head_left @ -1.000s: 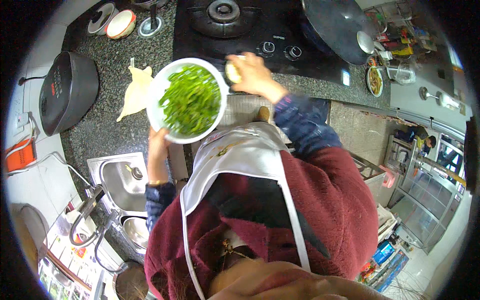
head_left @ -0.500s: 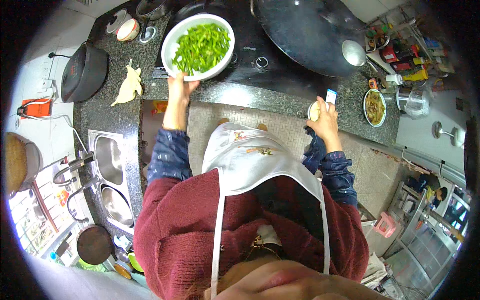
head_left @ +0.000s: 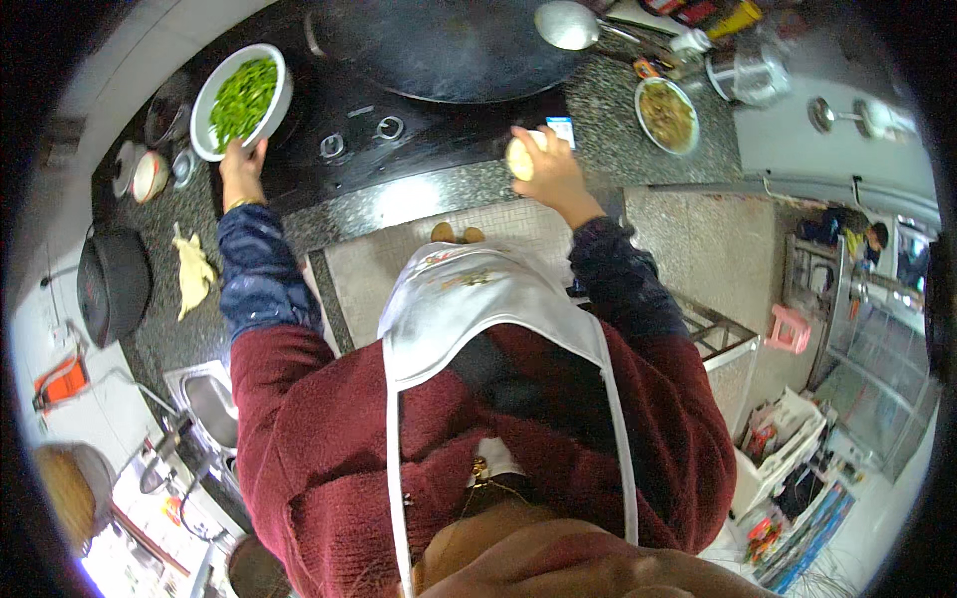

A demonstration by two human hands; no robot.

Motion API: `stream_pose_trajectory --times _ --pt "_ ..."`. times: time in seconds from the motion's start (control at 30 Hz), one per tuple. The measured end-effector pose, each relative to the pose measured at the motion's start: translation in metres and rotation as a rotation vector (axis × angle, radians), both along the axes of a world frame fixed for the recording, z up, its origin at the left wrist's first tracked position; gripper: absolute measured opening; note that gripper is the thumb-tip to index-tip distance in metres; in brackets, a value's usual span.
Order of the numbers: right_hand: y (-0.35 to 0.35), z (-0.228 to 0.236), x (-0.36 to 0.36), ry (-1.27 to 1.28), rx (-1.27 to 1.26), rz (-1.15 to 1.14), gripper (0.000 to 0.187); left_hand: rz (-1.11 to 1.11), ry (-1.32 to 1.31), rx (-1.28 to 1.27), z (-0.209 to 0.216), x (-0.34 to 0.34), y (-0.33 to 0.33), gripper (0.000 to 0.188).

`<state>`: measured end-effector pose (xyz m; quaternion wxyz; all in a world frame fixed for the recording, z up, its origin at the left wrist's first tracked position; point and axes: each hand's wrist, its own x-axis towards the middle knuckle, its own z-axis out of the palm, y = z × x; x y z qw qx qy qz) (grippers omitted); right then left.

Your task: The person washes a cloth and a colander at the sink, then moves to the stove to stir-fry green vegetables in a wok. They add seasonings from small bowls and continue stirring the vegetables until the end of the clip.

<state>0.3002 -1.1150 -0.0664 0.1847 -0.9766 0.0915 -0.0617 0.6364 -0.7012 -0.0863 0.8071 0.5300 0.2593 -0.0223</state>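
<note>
Gripping a white bowl (head_left: pixel 202 112) of cut greens (head_left: pixel 246 95) left of the wok (head_left: pixel 439 50), a person's left hand (head_left: pixel 242 171) is clamped on the rim; the right hand (head_left: pixel 551 174) has its fingers closed round a pale, rounded object (head_left: pixel 519 157) on the wok's near side. Beside that hand, a blue-and-white label (head_left: pixel 561 130) bears print too small to read. A metal ladle (head_left: pixel 566 25) sits at the wok's right edge, a food dish (head_left: pixel 668 117) farther right.

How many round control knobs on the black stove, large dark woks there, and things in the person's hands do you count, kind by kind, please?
Round control knobs on the black stove: 2
Large dark wok: 1
White round bowl of chopped green vegetables, in the left hand: 1
Small pale round thing, in the right hand: 1
Total: 5
</note>
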Motion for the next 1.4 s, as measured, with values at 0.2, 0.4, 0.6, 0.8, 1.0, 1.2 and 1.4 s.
stream_pose_trajectory --times 0.2,0.4,0.6,0.8,1.0,1.2,1.4 --pt "-0.010 -0.016 0.034 0.147 0.008 -0.093 0.090 -0.036 0.111 0.309 0.004 -0.073 -0.034 0.059" --pt "-0.072 0.004 0.015 -0.073 0.213 -0.124 0.084 -0.083 -0.167 0.469 -0.024 -0.223 -0.105 0.051" --pt "-0.286 0.026 0.002 -0.262 -0.118 -0.520 0.056 -0.185 -0.117 0.359 -0.021 -0.327 -0.220 0.042" --pt "-0.375 0.018 0.043 -0.232 -0.320 -0.019 0.055 -0.243 -0.059 0.460 -0.006 -0.370 -0.265 0.042" --pt "-0.376 0.024 0.067 -0.231 -0.332 0.192 0.031 -0.222 -0.016 0.490 -0.004 -0.392 -0.276 0.040" --pt "-0.371 0.086 0.075 -0.227 -0.211 0.321 0.029 -0.182 0.038 0.439 -0.008 -0.394 -0.284 0.035" --pt "-0.297 0.148 0.118 -0.302 -0.424 0.539 0.014 -0.235 0.012 0.423 -0.002 -0.385 -0.295 0.032"
